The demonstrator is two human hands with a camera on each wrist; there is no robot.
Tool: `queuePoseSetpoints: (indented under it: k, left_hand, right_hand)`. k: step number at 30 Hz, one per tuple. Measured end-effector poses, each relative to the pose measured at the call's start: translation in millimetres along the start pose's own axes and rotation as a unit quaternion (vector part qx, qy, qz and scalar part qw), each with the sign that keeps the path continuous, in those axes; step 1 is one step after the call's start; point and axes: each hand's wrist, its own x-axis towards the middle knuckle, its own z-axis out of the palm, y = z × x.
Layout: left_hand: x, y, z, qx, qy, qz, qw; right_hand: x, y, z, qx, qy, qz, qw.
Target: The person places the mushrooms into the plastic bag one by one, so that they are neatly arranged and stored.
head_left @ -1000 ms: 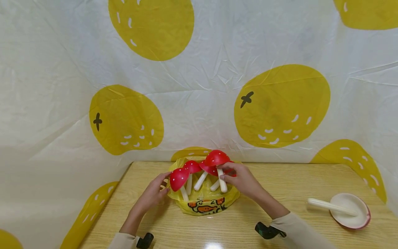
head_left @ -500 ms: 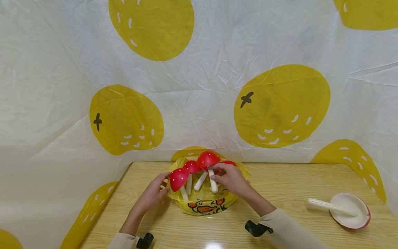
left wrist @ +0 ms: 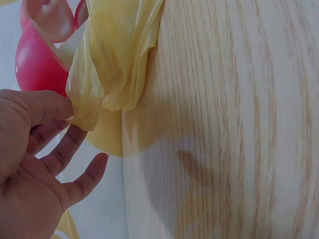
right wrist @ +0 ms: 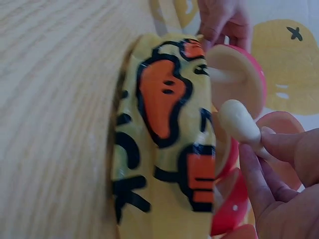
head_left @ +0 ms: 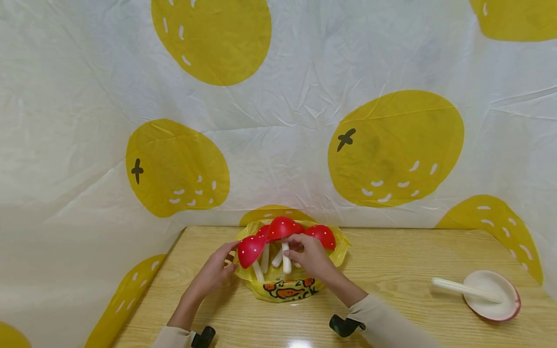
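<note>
A yellow plastic bag (head_left: 256,290) with a duck print stands with its mouth wide, several red-capped toy mushrooms inside. My left hand (head_left: 219,265) is at its left rim; in the left wrist view the thumb and index finger pinch the bag's edge (left wrist: 87,107), other fingers spread. Beside that hand leans one toy mushroom (head_left: 251,252). My right hand (head_left: 310,255) pinches the white stem of another toy mushroom (head_left: 280,228), held upright over the bag's middle, cap on top. In the right wrist view the thumb and fingers meet on this stem (right wrist: 239,121). Further right lies one more cap (head_left: 323,237).
At the right of the wooden table (head_left: 391,261), a toy mushroom (head_left: 489,285) lies upside down, its pale hollow and stem showing. A white cloth (head_left: 278,164) with yellow fruit prints hangs behind the table and along its left side.
My right hand has moved left and slightly nearer with the toy mushroom, from the bag's right part to its middle. The cap at the right is now uncovered. My left hand stays put.
</note>
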Motion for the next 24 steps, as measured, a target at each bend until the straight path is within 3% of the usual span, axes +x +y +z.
queuePoseSetpoints:
  k: [3,11,14,21,24]
  left_hand:
    - [-0.5,-1.4,1.0,0.001,0.004,0.01,0.9999]
    - [-0.7,0.2,0.3,-0.004,0.002,-0.01,0.9999]
    - [-1.4,-0.4,0.6,0.002,0.006,-0.009,0.9999]
    - [-1.5,0.2,0.4,0.0,0.003,-0.011,0.9999]
    - [-1.9,0.2,0.5,-0.001,0.0,-0.013,0.9999]
  right_hand:
    - [-3.8,0.9,3.8,-0.01,-0.003,-0.001,0.9999]
    - [-18.0,-2.0,4.1,-0.038,-0.04,-0.04,0.9976]
    - [-23.6,-4.6,2.8,-0.058,-0.068,-0.056,0.9944]
    - [-31.7,-9.6,-0.5,-0.106,-0.165,-0.031,0.9801]
    - [-35.1,-10.3,-3.1,-0.108,-0.188,-0.029,0.9758]
